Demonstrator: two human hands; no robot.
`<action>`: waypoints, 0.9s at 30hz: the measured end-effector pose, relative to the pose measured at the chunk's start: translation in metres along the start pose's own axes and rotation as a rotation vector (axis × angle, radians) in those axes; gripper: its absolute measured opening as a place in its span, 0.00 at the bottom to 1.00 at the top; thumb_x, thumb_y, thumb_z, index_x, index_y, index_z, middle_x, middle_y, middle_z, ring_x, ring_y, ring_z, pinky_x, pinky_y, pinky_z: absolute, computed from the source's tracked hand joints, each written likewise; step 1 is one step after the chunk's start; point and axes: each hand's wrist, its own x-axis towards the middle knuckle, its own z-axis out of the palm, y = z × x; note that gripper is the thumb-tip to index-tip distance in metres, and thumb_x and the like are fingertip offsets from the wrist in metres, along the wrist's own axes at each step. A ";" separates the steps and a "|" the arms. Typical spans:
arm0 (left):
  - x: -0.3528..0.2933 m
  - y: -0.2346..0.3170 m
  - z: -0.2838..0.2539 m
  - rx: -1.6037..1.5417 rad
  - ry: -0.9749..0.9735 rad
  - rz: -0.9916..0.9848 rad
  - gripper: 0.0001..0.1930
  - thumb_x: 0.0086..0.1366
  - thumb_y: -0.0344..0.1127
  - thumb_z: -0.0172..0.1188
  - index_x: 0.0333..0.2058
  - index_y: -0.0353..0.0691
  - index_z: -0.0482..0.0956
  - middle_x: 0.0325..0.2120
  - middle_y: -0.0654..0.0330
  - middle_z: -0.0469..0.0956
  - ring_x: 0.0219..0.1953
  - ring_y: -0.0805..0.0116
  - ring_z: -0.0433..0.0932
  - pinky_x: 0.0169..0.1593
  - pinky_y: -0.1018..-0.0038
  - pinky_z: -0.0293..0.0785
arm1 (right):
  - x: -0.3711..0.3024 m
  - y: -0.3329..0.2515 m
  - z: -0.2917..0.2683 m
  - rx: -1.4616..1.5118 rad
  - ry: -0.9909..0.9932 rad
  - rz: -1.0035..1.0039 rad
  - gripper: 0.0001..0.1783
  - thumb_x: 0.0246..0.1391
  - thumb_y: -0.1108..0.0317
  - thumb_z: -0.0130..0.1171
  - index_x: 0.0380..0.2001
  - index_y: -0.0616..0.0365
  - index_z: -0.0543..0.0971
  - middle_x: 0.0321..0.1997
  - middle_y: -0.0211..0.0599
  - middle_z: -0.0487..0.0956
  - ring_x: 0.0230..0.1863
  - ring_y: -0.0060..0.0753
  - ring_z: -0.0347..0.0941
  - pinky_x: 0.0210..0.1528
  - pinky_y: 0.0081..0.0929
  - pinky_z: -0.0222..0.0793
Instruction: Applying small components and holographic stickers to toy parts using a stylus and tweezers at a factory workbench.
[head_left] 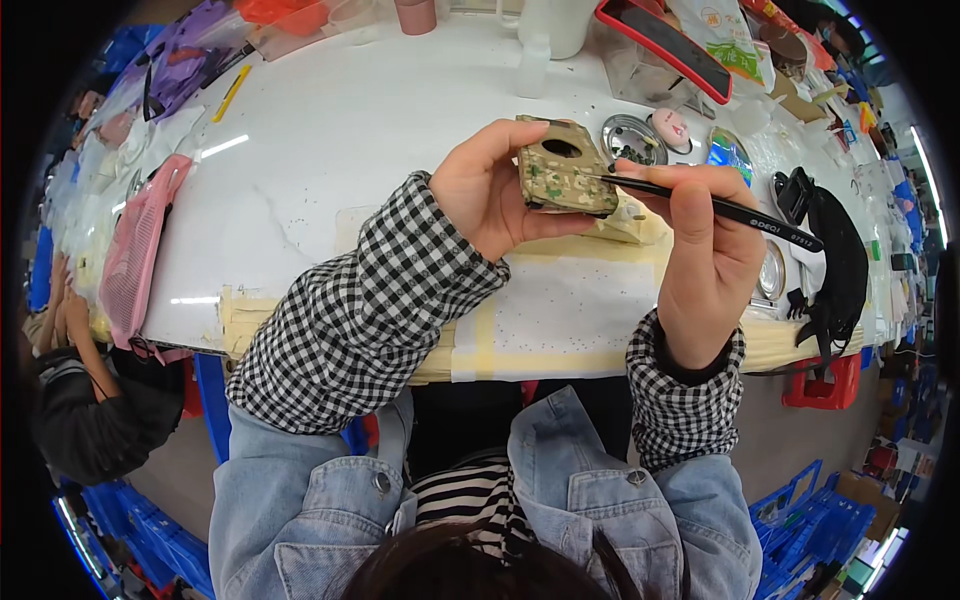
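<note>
Dark hair (460, 568) shows lowest. The left hand (478, 190) has its fingers gripping a camouflage-patterned case (568, 188) above the white surface (310, 125); the right hand (712, 255) pinches black tweezers (742, 213), tips at the case. Beyond: round metal dish (634, 128), red-framed phone (675, 48).

Open tabletop (300, 130) beside left hand (487, 192), pink bag (145, 250) bordering it, dish (618, 124) obstructing beyond right hand (712, 235)

Head cam, L of a worn pair, is looking down & fwd fr. the wearer's head (465, 568), w/ L hand (482, 195) & R hand (708, 265) sitting close, nr. mid-view. Its fisheye is covering a v. wide area, fr. denim jacket (625, 500) at btm to far side of white table (340, 110), bending edges at rim.
</note>
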 end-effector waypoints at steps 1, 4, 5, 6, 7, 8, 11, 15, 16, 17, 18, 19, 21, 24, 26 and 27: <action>0.000 -0.001 0.000 -0.003 0.005 -0.002 0.23 0.67 0.44 0.38 0.51 0.31 0.66 0.44 0.44 0.73 0.46 0.50 0.75 0.47 0.66 0.78 | -0.001 0.001 0.000 0.029 -0.006 0.004 0.10 0.59 0.70 0.51 0.36 0.68 0.74 0.36 0.38 0.78 0.38 0.22 0.73 0.43 0.17 0.66; -0.001 -0.001 0.001 0.002 0.018 0.002 0.23 0.67 0.44 0.38 0.50 0.31 0.66 0.44 0.44 0.73 0.46 0.50 0.75 0.47 0.65 0.77 | -0.001 -0.001 0.001 0.028 0.012 0.033 0.10 0.59 0.69 0.51 0.36 0.68 0.74 0.35 0.38 0.78 0.37 0.23 0.73 0.43 0.18 0.67; -0.001 -0.001 0.001 0.007 0.021 0.006 0.23 0.67 0.44 0.39 0.50 0.31 0.66 0.44 0.44 0.73 0.46 0.50 0.75 0.47 0.64 0.77 | -0.001 0.000 0.000 0.013 0.006 0.031 0.10 0.59 0.69 0.51 0.36 0.68 0.74 0.35 0.38 0.78 0.37 0.23 0.74 0.43 0.18 0.68; -0.001 -0.002 0.001 0.005 0.021 0.007 0.23 0.67 0.44 0.39 0.50 0.31 0.66 0.44 0.45 0.73 0.46 0.50 0.75 0.47 0.64 0.77 | -0.001 0.000 -0.001 -0.003 0.001 0.029 0.10 0.59 0.69 0.51 0.36 0.68 0.74 0.35 0.38 0.78 0.37 0.23 0.74 0.43 0.18 0.68; -0.001 -0.002 0.001 0.004 0.022 0.008 0.23 0.66 0.44 0.39 0.50 0.31 0.66 0.43 0.45 0.74 0.46 0.50 0.75 0.47 0.64 0.77 | -0.001 0.001 -0.001 -0.017 -0.005 0.026 0.10 0.59 0.70 0.51 0.36 0.68 0.74 0.35 0.38 0.78 0.37 0.23 0.74 0.42 0.18 0.68; -0.001 -0.002 0.001 0.003 0.022 0.009 0.23 0.66 0.44 0.39 0.50 0.31 0.67 0.43 0.45 0.74 0.45 0.51 0.75 0.47 0.64 0.77 | -0.001 0.000 0.000 -0.003 -0.003 0.026 0.10 0.59 0.70 0.51 0.36 0.68 0.74 0.35 0.37 0.78 0.37 0.22 0.73 0.42 0.18 0.68; 0.000 -0.002 0.000 0.001 0.017 0.008 0.23 0.66 0.44 0.39 0.50 0.31 0.67 0.43 0.45 0.74 0.45 0.50 0.75 0.47 0.65 0.77 | -0.001 0.000 0.002 0.012 -0.003 0.024 0.09 0.59 0.70 0.52 0.36 0.68 0.74 0.35 0.37 0.78 0.36 0.22 0.73 0.42 0.18 0.67; 0.000 -0.002 0.001 0.011 0.026 0.007 0.23 0.66 0.44 0.39 0.49 0.31 0.67 0.43 0.45 0.74 0.45 0.50 0.75 0.47 0.65 0.77 | 0.000 0.002 0.000 -0.020 -0.011 0.017 0.09 0.58 0.71 0.52 0.35 0.67 0.75 0.35 0.37 0.78 0.36 0.21 0.72 0.41 0.17 0.65; 0.000 -0.002 0.002 0.012 0.029 0.009 0.23 0.66 0.44 0.39 0.49 0.30 0.67 0.43 0.45 0.74 0.45 0.50 0.76 0.47 0.65 0.78 | 0.000 0.002 0.000 -0.025 -0.011 0.016 0.09 0.58 0.71 0.52 0.35 0.67 0.75 0.35 0.36 0.78 0.36 0.20 0.72 0.41 0.16 0.65; 0.000 -0.002 0.002 0.012 0.032 0.010 0.23 0.66 0.44 0.39 0.49 0.30 0.67 0.43 0.44 0.74 0.45 0.50 0.76 0.47 0.65 0.78 | 0.000 0.002 0.000 -0.030 -0.012 0.011 0.09 0.58 0.71 0.52 0.35 0.67 0.75 0.35 0.36 0.78 0.36 0.20 0.72 0.41 0.16 0.65; 0.000 -0.002 0.002 0.011 0.033 0.010 0.23 0.66 0.44 0.39 0.49 0.30 0.67 0.43 0.44 0.74 0.45 0.50 0.76 0.47 0.65 0.78 | 0.000 0.002 -0.001 -0.036 -0.014 0.007 0.09 0.58 0.71 0.52 0.35 0.67 0.75 0.35 0.36 0.78 0.36 0.20 0.72 0.41 0.16 0.65; 0.000 -0.001 0.002 0.011 0.034 0.010 0.23 0.66 0.44 0.39 0.49 0.30 0.67 0.43 0.44 0.74 0.45 0.50 0.76 0.47 0.65 0.78 | 0.000 0.003 -0.001 -0.041 -0.015 0.003 0.09 0.58 0.71 0.52 0.35 0.67 0.75 0.35 0.37 0.78 0.36 0.20 0.71 0.41 0.16 0.65; 0.000 -0.002 0.002 0.012 0.036 0.010 0.23 0.66 0.44 0.39 0.49 0.30 0.66 0.43 0.44 0.74 0.45 0.50 0.76 0.47 0.65 0.78 | 0.000 0.003 -0.001 -0.035 -0.015 -0.003 0.08 0.58 0.71 0.52 0.35 0.67 0.75 0.35 0.37 0.78 0.36 0.20 0.71 0.41 0.16 0.65; 0.000 -0.002 0.003 0.015 0.037 0.011 0.23 0.66 0.44 0.39 0.49 0.30 0.66 0.43 0.44 0.74 0.45 0.50 0.75 0.47 0.64 0.78 | 0.000 0.003 -0.001 -0.041 -0.018 -0.008 0.08 0.58 0.71 0.52 0.35 0.67 0.74 0.35 0.37 0.78 0.36 0.20 0.72 0.41 0.15 0.65; 0.000 -0.002 0.003 0.012 0.035 0.009 0.23 0.66 0.44 0.39 0.49 0.30 0.66 0.43 0.44 0.74 0.45 0.50 0.75 0.47 0.64 0.78 | 0.000 0.003 0.000 -0.033 -0.019 -0.012 0.08 0.58 0.72 0.52 0.35 0.67 0.74 0.35 0.37 0.78 0.36 0.20 0.72 0.41 0.16 0.65; 0.000 -0.002 0.003 0.013 0.036 0.009 0.23 0.66 0.44 0.39 0.50 0.30 0.66 0.43 0.44 0.74 0.45 0.50 0.75 0.47 0.64 0.78 | -0.001 0.003 0.000 -0.021 -0.019 -0.015 0.08 0.58 0.72 0.51 0.35 0.67 0.74 0.35 0.37 0.78 0.36 0.20 0.72 0.41 0.16 0.65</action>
